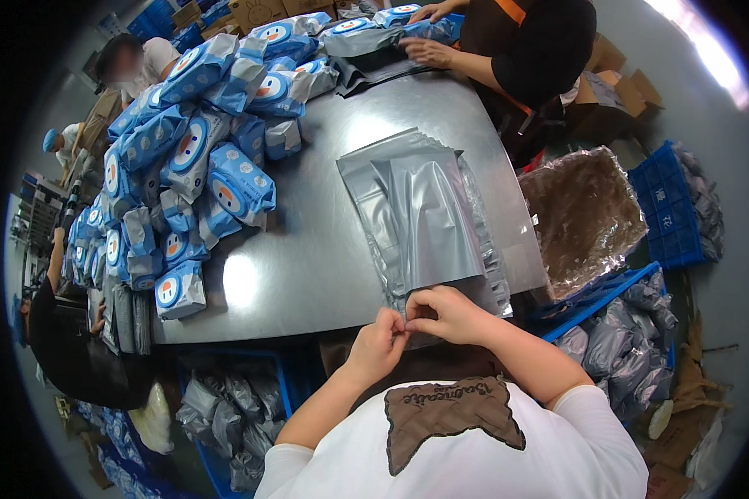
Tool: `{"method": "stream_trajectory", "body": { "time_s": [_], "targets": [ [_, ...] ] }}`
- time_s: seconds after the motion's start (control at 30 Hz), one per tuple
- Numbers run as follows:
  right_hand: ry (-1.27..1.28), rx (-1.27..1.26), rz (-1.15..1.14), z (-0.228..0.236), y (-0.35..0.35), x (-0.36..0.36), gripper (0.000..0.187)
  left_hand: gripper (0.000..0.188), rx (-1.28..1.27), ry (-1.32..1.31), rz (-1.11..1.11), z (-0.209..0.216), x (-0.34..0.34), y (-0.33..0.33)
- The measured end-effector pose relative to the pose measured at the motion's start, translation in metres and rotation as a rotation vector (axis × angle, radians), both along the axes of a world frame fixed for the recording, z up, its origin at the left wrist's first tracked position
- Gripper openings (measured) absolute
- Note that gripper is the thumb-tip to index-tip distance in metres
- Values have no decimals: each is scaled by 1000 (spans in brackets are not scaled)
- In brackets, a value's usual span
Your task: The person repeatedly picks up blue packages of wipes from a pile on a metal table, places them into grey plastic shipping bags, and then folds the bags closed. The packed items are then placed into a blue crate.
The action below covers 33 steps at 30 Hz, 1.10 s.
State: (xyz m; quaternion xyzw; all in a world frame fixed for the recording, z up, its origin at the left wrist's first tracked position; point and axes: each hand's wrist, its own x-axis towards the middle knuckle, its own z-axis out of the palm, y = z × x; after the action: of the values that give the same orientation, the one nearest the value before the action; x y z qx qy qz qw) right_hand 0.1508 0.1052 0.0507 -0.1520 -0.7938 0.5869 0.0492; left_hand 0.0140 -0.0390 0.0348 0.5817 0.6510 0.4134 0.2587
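Note:
A stack of grey plastic mailing bags [429,212] lies on the metal table, its near end at the table's front edge. My left hand [376,345] and my right hand [448,316] meet at that near end. Both are closed, with thumbs and fingertips pinching the edge of the top bag close together. The bag's middle bulges up in soft folds. Exactly how much film sits between the fingertips is hidden by my fingers. To the left rises a big heap of blue-and-white soft packs [193,154], apart from both hands.
Beside the table at right stand a foil-lined box [587,220] and blue crates [670,208] of filled grey bags. Another such crate [287,378] is below the front edge at left. A co-worker [520,66] handles bags across the table; others are at far left.

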Motion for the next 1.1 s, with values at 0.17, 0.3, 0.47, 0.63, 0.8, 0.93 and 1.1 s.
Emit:
{"method": "stream_trajectory", "body": {
  "time_s": [0.17,0.3,0.47,0.63,0.8,0.93,1.1],
  "targets": [
    [88,-47,341,33,27,38,17,24,-143,-172,-11,-1,-4,-2],
    [795,-994,-213,16,135,148,16,26,-158,-657,52,-20,-5,-21],
    [-981,536,-873,-67,223,239,50,29,-219,-177,-4,1,-22,-15],
    [48,788,-524,9,126,111,46,51,152,609,-15,35,-39,35],
    [387,1323,275,21,86,64,21,38,488,786,-466,35,-54,78],
    [360,864,101,9,96,69,16,12,401,413,-458,21,-69,86],
    [87,-267,-755,-41,89,40,24,20,-40,-166,189,-28,-52,85]
  ]
}}
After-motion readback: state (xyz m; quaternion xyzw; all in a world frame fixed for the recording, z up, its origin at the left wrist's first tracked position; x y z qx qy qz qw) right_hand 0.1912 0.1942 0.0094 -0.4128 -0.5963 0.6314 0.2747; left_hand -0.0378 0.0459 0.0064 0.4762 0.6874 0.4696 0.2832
